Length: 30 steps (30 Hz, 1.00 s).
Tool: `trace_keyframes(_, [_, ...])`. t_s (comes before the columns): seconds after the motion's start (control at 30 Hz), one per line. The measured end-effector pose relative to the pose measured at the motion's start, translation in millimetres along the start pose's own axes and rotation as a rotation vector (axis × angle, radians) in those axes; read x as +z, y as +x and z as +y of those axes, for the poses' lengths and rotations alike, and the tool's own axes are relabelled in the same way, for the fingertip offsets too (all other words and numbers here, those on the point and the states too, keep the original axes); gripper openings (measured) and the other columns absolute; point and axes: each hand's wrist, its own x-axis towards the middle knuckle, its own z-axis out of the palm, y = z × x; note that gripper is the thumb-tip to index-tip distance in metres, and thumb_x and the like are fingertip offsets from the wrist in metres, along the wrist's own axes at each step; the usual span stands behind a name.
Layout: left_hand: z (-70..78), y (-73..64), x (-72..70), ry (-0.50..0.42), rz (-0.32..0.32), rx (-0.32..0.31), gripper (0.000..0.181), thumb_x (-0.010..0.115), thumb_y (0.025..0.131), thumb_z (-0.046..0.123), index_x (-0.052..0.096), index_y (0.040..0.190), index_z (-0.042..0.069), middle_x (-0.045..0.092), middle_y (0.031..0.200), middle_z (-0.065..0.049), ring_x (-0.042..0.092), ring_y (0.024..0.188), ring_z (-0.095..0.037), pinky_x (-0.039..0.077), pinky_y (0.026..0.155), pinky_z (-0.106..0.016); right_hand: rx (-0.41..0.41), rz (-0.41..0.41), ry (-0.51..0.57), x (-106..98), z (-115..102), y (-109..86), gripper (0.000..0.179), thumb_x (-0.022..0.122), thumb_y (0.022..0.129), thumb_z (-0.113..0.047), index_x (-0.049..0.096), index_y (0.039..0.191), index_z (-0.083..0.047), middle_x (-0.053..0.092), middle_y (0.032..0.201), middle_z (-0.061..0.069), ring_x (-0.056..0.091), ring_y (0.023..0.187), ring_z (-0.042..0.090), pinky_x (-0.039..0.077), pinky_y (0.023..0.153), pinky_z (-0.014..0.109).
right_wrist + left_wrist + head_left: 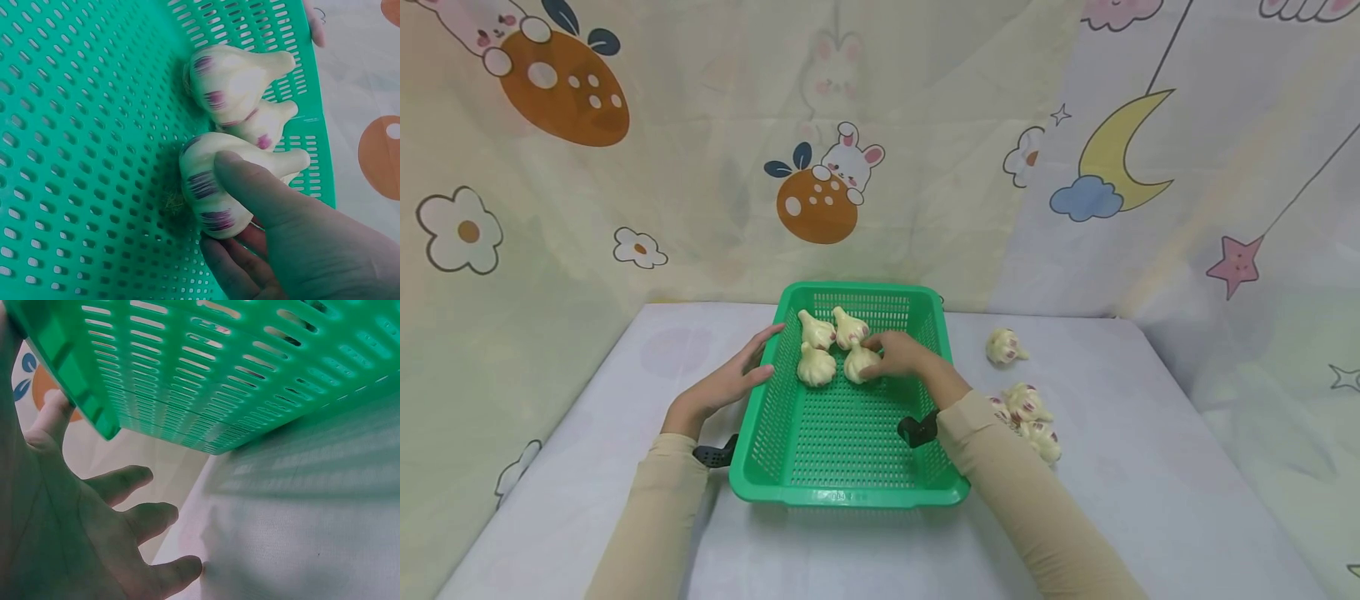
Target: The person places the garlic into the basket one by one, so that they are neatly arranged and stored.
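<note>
Standing on the white bench (1150, 467), the green basket (850, 497) is set with its far rim close to the patterned cloth (715, 208); its right rim is crossed by the right arm (1022, 500), and room is left inside, toward the near rim. The left rim is touched by the left hand (722, 387), whose fingers are spread. In the left wrist view, the slotted outer wall is seen, with three fingers held apart from it. A garlic bulb (206, 181) is pinched by the right hand (898, 354) inside the basket, beside three other bulbs (820, 335); the thumb above and fingers below are shown in the right wrist view. Only from the head are a lone bulb (1002, 346) and a nearby cluster (1026, 402) seen on the bench, right of the basket. The pinched bulb is cream, plump and purple-streaked, with a thick stem and wispy roots.
</note>
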Motion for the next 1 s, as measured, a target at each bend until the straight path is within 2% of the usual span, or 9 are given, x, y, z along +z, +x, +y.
trace_keyframes(0.47, [3.3,-1.1,0.1,-0.003,0.001,-0.007,0.067,0.046,0.098,0.039,0.007,0.152,0.038,0.009,0.159,-0.016,0.022,0.141,-0.043,0.027,0.105,-0.066,-0.035,0.029,0.004,0.6,2.2,2.2,0.045,0.073,0.083,-0.03,0.065,0.12,-0.006,0.067,0.115,0.007,0.06,0.097,0.018,0.049,0.083,0.03])
trace_keyframes(0.8, [3.6,-1.4,1.0,-0.017,-0.003,0.013,0.066,0.045,0.099,0.035,0.006,0.152,0.034,0.01,0.158,-0.018,0.024,0.14,-0.043,0.029,0.105,-0.063,-0.007,0.031,0.059,1.9,3.2,3.6,0.043,0.075,0.081,-0.026,0.064,0.116,-0.005,0.066,0.117,0.009,0.063,0.106,0.024,0.051,0.089,0.033])
trace_keyframes(1.0, [3.2,-1.1,0.9,-0.016,-0.004,0.01,0.066,0.045,0.099,0.036,0.006,0.152,0.036,0.009,0.158,-0.017,0.023,0.141,-0.042,0.029,0.105,-0.063,0.012,0.019,0.079,1.7,3.2,3.1,0.045,0.075,0.082,-0.026,0.063,0.121,-0.007,0.065,0.12,0.009,0.063,0.109,0.025,0.05,0.092,0.034])
